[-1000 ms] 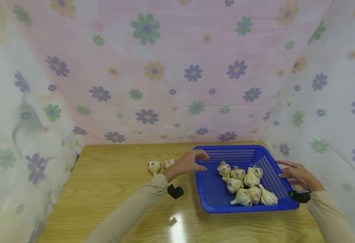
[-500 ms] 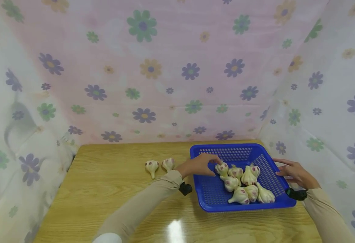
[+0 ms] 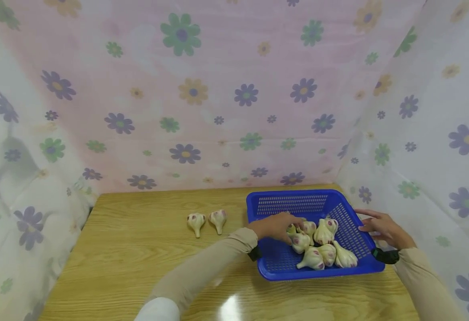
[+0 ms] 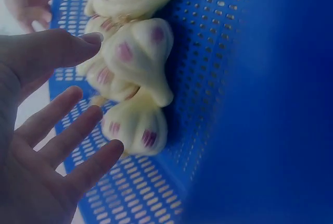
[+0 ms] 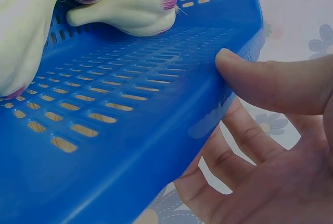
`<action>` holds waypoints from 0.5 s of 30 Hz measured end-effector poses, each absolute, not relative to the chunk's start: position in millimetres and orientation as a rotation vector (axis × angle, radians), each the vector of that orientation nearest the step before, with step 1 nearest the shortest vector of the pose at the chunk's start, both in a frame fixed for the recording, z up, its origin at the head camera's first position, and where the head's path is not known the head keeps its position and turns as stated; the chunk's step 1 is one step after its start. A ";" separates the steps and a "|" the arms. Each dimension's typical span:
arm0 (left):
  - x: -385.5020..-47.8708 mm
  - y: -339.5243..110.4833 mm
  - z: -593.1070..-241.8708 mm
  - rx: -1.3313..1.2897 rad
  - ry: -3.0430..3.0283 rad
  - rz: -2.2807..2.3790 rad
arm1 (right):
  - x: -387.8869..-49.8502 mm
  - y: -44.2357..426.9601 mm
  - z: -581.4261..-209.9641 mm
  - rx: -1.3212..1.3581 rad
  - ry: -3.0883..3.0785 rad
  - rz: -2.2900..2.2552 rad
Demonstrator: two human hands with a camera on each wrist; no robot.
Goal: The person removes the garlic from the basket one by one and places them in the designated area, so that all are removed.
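A blue perforated plastic basket stands at the right of the table, holding several white garlic bulbs with purple patches. My left hand reaches over its left side. In the left wrist view, the spread thumb and fingers hover beside a garlic bulb without closing round it. On the basket's right side, my right hand holds the rim. The right wrist view has its thumb on the rim edge and the other fingers under the outer side. The left hand partly hides the bulbs at the basket's back left.
Two more garlic bulbs, one on the left and one on the right, lie on the wooden table left of the basket. A flower-patterned curtain encloses the back and both sides.
My left hand has moved right, from the basket's left edge to over the garlic inside. The right hand stays at the rim. The whole view has shifted slightly.
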State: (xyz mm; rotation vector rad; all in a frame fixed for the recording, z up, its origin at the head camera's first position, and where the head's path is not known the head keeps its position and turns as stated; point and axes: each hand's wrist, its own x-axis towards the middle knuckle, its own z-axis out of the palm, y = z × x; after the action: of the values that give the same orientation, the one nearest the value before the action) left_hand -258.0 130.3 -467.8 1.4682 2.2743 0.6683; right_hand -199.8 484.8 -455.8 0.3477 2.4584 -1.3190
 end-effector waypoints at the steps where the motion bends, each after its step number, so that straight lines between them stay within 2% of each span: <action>1: -257.8 133.7 -470.3 1.483 2.271 0.652 | -198.9 484.9 -456.4 0.349 2.453 -1.325; 15: -254.3 158.8 -482.2 1.347 2.278 0.625 | -192.5 481.5 -450.9 0.271 2.481 -1.295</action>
State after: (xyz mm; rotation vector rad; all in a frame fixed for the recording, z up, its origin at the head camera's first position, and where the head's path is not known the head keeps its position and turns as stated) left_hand -254.3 158.8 -482.2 1.3472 2.2779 0.6248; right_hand -192.5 481.5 -450.9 0.2711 2.4810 -1.2952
